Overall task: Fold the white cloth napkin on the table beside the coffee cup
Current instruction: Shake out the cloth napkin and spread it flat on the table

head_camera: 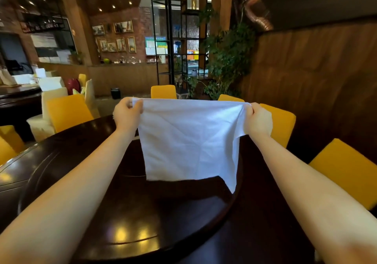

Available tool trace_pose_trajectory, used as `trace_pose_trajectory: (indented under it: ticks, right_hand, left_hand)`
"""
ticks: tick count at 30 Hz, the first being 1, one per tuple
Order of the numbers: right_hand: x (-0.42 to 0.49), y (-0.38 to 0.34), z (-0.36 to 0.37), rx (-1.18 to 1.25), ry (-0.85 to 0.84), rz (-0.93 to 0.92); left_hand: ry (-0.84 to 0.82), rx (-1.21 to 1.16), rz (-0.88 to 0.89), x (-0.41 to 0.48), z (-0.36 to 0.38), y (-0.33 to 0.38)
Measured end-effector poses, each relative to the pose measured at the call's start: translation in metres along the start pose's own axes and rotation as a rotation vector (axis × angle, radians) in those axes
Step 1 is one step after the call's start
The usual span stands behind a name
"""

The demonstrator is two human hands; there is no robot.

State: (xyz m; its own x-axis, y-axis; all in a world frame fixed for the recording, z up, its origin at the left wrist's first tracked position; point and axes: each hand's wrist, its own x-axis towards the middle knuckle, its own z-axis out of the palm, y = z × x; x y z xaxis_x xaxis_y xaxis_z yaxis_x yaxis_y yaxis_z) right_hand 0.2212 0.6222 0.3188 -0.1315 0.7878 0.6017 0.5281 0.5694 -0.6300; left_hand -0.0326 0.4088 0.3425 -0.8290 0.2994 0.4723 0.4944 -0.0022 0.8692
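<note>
Dark round table [67, 161] lies under our arms. Above it, our left hand [127, 113] and right hand [258, 121] pinch the napkin's [189, 141] top corners.

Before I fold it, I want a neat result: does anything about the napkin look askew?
Yes. The napkin, held up by the left hand and right hand, hangs unevenly: its lower right corner droops lower than the left, and creases cross it.
</note>
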Motion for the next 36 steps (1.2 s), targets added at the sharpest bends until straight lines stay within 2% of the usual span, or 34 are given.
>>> trace_pose_trajectory:
  ticks: [4,7,17,23,26,29,36]
  right_hand:
    - [0.019,0.014,0.004,-0.035,-0.007,-0.049]
    - [0.012,0.035,0.011,0.016,-0.079,-0.162]
    - [-0.098,0.153,0.02,-0.13,-0.36,-0.534]
    - [-0.173,0.229,-0.001,-0.351,-0.565,-0.683]
    - [-0.204,0.261,-0.014,-0.434,-0.64,-0.728]
    - [-0.23,0.296,-0.025,-0.46,-0.728,-0.612]
    - [-0.273,0.344,-0.053,-0.636,-0.875,-0.682]
  left_hand:
    - [0.01,0.04,0.106,-0.007,-0.003,0.006]
    - [0.034,0.118,0.119,-0.03,-0.01,-0.007]
    - [0.033,0.327,-0.148,-0.22,-0.038,-0.112]
    - [-0.119,0.356,-0.34,-0.331,-0.039,-0.157]
    - [-0.207,0.383,-0.35,-0.371,-0.035,-0.163]
    - [-0.291,0.413,-0.334,-0.407,-0.032,-0.171]
    - [-0.5,0.462,-0.321,-0.461,-0.041,-0.192]
